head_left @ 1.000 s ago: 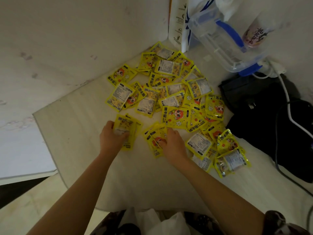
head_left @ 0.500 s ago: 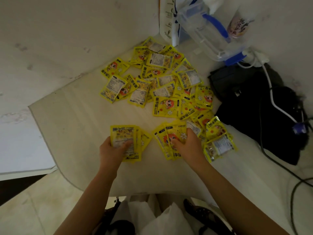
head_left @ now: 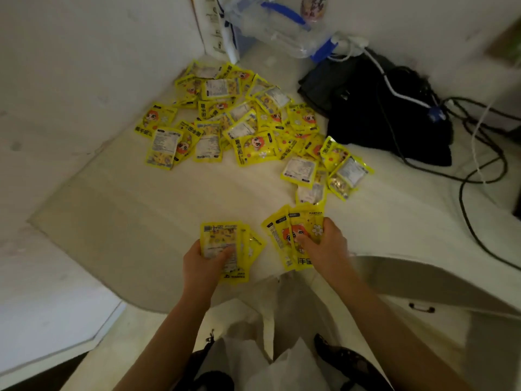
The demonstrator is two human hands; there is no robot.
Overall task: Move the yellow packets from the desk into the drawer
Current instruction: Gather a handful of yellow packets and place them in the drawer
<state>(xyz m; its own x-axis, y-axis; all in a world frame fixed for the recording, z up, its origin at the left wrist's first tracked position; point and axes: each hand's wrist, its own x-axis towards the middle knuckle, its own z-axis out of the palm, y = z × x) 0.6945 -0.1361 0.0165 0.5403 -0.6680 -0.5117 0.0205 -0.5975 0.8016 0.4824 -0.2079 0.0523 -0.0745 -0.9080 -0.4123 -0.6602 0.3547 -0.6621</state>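
Observation:
Several yellow packets lie in a loose pile at the back of the pale desk, in the corner by the wall. My left hand grips a small stack of yellow packets at the desk's front edge. My right hand grips a second fanned stack of yellow packets just to the right. A drawer front with a dark handle shows below the desk edge at the right; it looks closed.
A black bag with white and black cables lies at the back right. A clear plastic box with blue clips stands in the far corner. White cloth on my lap sits below the desk edge.
Both hands have pulled their stacks of packets back from the pile to the desk's front edge, and the view has tilted down.

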